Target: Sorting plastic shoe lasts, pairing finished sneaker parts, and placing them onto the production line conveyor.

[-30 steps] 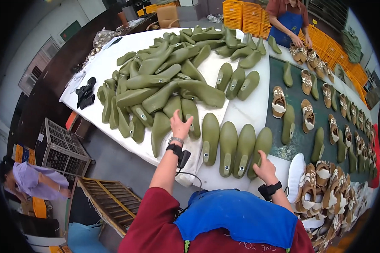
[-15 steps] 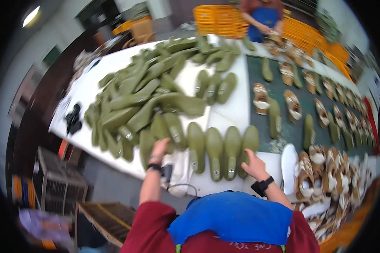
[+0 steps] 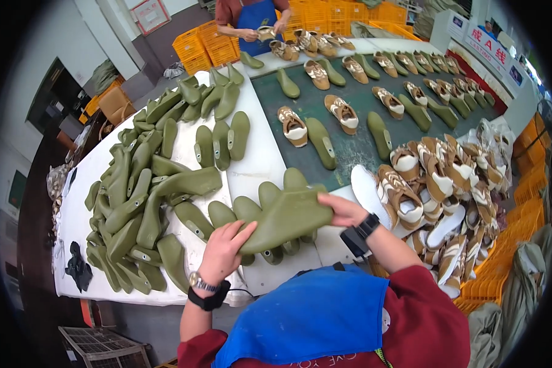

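Observation:
Both of my hands hold one olive-green shoe last (image 3: 288, 221), tilted above the table's near edge. My left hand (image 3: 222, 250) grips its lower left end, and my right hand (image 3: 345, 211) is closed round its right end. Partly hidden behind and beneath it is a row of several upturned-looking green lasts (image 3: 245, 205). Left of my hands spreads a large heap of green lasts (image 3: 126, 202). Three more lasts (image 3: 221, 144) lie side by side beyond the row.
On the green conveyor belt (image 3: 349, 147), brown-and-white shoes (image 3: 343, 113) alternate with lasts. Shoe uppers are piled (image 3: 438, 172) at right, beside a white insole (image 3: 371, 193). A co-worker in a blue apron (image 3: 256, 21) handles a shoe at the far end; orange crates (image 3: 218, 46) stand behind.
My hands, apart before at separate lasts, are now together on one last raised over the row. The view has swung to the right. The co-worker still handles a shoe.

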Demonstrator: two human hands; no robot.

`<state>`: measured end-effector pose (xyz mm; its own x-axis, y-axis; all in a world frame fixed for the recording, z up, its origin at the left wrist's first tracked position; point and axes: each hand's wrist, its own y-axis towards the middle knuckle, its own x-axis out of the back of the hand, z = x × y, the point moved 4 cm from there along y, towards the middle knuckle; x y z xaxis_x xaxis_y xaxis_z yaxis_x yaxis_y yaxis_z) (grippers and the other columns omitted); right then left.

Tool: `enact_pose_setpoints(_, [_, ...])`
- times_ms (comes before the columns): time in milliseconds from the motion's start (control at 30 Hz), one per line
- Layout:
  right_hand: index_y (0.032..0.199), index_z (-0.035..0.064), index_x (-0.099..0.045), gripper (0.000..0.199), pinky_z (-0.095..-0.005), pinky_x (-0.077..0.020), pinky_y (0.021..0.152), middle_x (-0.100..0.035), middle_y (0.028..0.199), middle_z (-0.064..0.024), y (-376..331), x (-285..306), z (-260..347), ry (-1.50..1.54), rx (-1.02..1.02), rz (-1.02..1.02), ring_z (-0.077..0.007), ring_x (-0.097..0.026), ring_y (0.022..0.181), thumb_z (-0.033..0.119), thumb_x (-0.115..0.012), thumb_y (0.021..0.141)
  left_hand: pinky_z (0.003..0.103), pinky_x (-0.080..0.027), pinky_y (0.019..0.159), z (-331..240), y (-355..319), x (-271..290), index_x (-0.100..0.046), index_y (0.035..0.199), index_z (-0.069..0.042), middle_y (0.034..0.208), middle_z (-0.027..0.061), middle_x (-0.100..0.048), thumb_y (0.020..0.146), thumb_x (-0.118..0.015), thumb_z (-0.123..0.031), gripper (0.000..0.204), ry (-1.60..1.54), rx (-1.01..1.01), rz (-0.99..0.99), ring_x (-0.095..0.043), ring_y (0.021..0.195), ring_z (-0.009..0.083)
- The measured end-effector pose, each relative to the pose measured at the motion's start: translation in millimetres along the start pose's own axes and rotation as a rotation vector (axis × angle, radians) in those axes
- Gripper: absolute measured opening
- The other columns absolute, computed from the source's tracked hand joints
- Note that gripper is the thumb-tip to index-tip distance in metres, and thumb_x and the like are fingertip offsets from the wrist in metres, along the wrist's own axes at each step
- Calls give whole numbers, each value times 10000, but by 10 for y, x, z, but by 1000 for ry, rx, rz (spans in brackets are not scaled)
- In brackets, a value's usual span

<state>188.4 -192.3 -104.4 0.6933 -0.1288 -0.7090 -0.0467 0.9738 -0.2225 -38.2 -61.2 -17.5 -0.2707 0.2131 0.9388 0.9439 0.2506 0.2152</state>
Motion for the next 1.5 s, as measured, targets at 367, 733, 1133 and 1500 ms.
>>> enact_pose_setpoints(367, [1150, 92, -520, 340, -395, -500, 788, -590, 1088, -62, 756, 330, 891, -186, 270, -502, -184, -573, 990, 204, -611, 842, 401, -436, 878, 983, -81, -299, -466, 1249, -43, 1120, 189, -537, 682, -716, -124, 625, -14, 295, -128, -512, 1012, 357])
enact_pose_setpoints(733, [1366, 60, -302, 804, -371, -422, 944, -545, 1180, -230, 3870, 1485, 935, -1201, 277, -990, -346, -527, 1112, 196, -687, 673, 415, -432, 922, 1394, -946, -835, -472, 1251, -41, 1160, 261, -533, 739, -694, -206, 581, -278, 634, 55, -511, 1072, 402])
enact_pose_setpoints(1133, [1327, 11, -358, 842, -443, -372, 986, -476, 1265, -252, 4329, 2120, 1502, -1484, 278, -885, -370, -451, 1192, 434, -702, 686, 372, -503, 630, 1580, -630, -670, -603, 1078, -58, 812, 120, -658, 771, -668, -142, 325, -228, 951, -205, -632, 730, 280])
enact_pose_setpoints(1500, [942, -14, -657, 223, -318, -504, 659, -672, 794, -149, 3463, 25, 252, -1735, 271, 604, -201, -637, 688, 91, -595, 755, 564, -339, 980, 961, -704, -1285, -403, 1324, -103, 1377, 207, -314, 687, -735, -381, 771, -94, 1013, -128, -251, 1314, 399])
